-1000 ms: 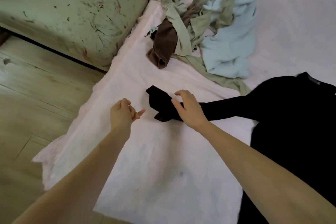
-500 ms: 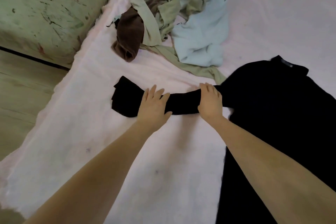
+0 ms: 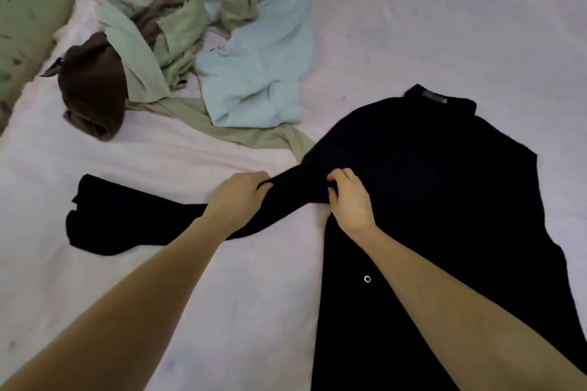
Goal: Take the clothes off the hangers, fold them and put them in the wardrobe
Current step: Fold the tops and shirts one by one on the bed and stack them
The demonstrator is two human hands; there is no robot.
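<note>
On pink sheet (image 3: 222,295), hands (image 3: 236,197) gripping black garment (image 3: 428,200)

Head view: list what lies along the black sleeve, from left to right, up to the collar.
Sleeve cuff → left hand gripping the sleeve → right hand gripping near the shoulder → black garment body → collar.

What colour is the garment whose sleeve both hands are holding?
Black, plain; the head view shows the garment spread on the pale pink sheet.

Pale pink bedsheet (image 3: 444,25), green cushion (image 3: 22,16)
</note>
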